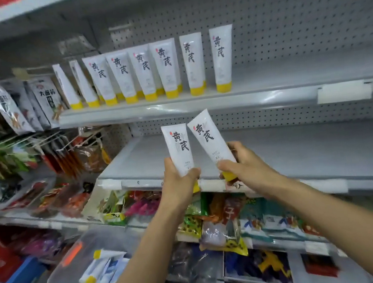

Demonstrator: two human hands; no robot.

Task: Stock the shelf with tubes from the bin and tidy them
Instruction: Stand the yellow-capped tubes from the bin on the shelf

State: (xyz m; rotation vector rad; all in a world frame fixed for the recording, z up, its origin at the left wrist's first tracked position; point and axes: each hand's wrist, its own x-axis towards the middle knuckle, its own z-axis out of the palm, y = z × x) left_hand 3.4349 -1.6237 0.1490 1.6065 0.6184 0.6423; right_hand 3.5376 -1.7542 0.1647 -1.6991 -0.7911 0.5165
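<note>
Standing cap-down at the middle of the view, two white tubes with yellow caps and black characters are held one in each hand; the left tube (178,146) is close to upright, the right tube (207,136) leans its crimped end towards eleven o'clock, and their upper corners lie just beside each other, though whether they touch I cannot tell; the left hand (179,179) has its fingers (192,171) curled round the lower part of the left tube, thumb across the front; the right hand (248,165) grips the right tube low down, near the cap, thumb in front and fingers (235,147) behind. Both tubes hang in front of the lower shelf (299,151), at its front edge; at twelve o'clock from the hands the upper shelf (301,73) carries a row of tubes (144,73) of the same kind, standing on their caps and leaning back towards the pegboard (283,23), the two at the right end set apart from the rest; a white label holder (344,92) sits on that shelf's front rail at two o'clock. At seven o'clock a clear bin (66,280) holds more tubes (102,269) lying flat; at six o'clock snack packets (220,231) fill the shelf beneath; at ten o'clock hanging packets (44,97) crowd the neighbouring bay.
</note>
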